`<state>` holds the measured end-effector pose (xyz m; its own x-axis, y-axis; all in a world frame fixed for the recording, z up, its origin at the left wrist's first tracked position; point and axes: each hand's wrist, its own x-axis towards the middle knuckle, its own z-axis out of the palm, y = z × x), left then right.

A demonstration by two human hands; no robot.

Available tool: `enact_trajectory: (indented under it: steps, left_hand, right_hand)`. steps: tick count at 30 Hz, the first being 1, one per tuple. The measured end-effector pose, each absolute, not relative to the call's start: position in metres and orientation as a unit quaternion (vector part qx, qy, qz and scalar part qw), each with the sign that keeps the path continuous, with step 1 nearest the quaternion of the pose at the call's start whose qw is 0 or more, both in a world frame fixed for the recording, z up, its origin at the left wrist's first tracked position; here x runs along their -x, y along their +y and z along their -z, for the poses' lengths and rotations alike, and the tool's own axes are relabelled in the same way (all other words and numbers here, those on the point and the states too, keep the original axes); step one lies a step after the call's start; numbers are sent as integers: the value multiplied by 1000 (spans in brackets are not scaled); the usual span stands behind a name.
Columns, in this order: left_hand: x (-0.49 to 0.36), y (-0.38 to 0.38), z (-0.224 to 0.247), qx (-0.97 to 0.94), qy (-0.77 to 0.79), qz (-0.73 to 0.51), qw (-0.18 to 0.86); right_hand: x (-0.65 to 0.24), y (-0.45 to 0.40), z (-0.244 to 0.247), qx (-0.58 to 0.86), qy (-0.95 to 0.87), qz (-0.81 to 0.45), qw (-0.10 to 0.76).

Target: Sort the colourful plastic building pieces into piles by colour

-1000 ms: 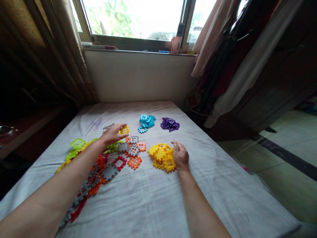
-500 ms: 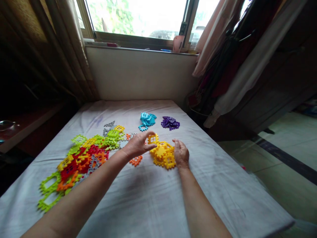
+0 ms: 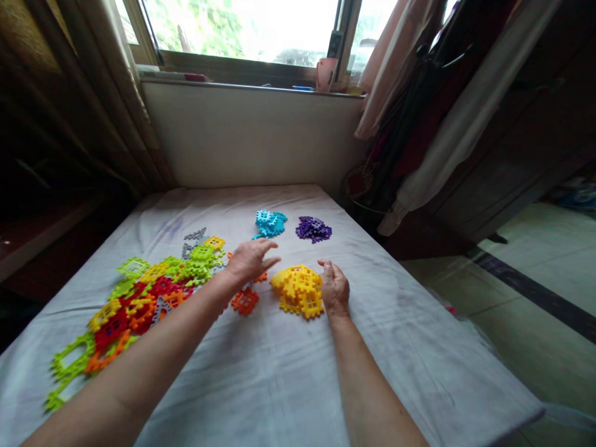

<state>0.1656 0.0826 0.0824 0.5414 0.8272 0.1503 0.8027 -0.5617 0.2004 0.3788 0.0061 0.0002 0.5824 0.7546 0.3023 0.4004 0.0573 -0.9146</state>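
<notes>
My left hand [image 3: 251, 259] hovers over the middle of the bed-like surface, fingers apart and nothing between them. Below it lie a few orange toothed plastic building pieces [image 3: 245, 301], partly covered by the hand. A heap of yellow building pieces [image 3: 300, 290] sits between my two hands. At the heap's right side is my right hand [image 3: 335, 287], its fingers curled and mostly turned away, so whether anything is inside does not show. Left of my left forearm spreads a mixed pile of lime, red, yellow, orange and grey pieces [image 3: 112, 326].
Farther back lie a light-blue heap [image 3: 270, 223] and a purple heap [image 3: 314, 230]. Grey pieces [image 3: 193, 239] rest behind the mixed pile. A whitish sheet [image 3: 233, 385] covers the surface. A pink cup [image 3: 326, 74] stands on the windowsill, and clothes [image 3: 447, 143] hang at the right.
My left hand has let go of a yellow window-shaped piece at the yellow heap and moved left over the orange pieces. My right hand stays beside the heap. The view has shifted slightly.
</notes>
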Motion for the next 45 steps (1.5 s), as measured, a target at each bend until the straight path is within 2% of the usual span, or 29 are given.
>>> enact_trajectory:
  steps: [2,5,12,19,21,22,25,27,30,34,39,42,45]
  left_hand:
    - [-136,107,-91,-805,592,-34,-13]
    - [-96,136,-96,-745,666,20,-28]
    - [-75,150,-85,-702,709,67,3]
    - [-96,125,-100,-736,675,-41,-3]
    - [-117,107,-98,-762,642,-77,27]
    - [-129,96,-95,-778,618,-98,58]
    - [-169,64,-83,-797,505,-232,237]
    - [-192,48,-76,-798,473,-253,275]
    - [-212,37,-68,-809,452,-262,271]
    - [-215,41,-58,-823,447,-283,208]
    - [-180,44,-51,-796,495,-301,176]
    - [-139,33,-48,-791,509,-318,118]
    - [-95,16,-42,-803,490,-337,40]
  right_hand:
    - [-379,6,1,671,-435,-150,581]
    - [-380,6,3,673,-443,-145,575]
    - [-381,6,3,678,-442,-145,570]
    - [-380,7,3,681,-442,-136,568]
    - [-380,8,3,682,-445,-134,564]
    - [-380,8,3,683,-447,-133,562]
    - [-379,7,3,683,-448,-133,561]
    - [-378,6,2,682,-446,-134,564]
    - [-378,6,2,680,-446,-138,565]
    - [-379,7,1,689,-456,-133,548]
    - [-362,-7,-14,669,-565,-14,483]
    - [-340,-22,-24,622,-680,55,385]
    - [-321,-30,-29,596,-752,70,273]
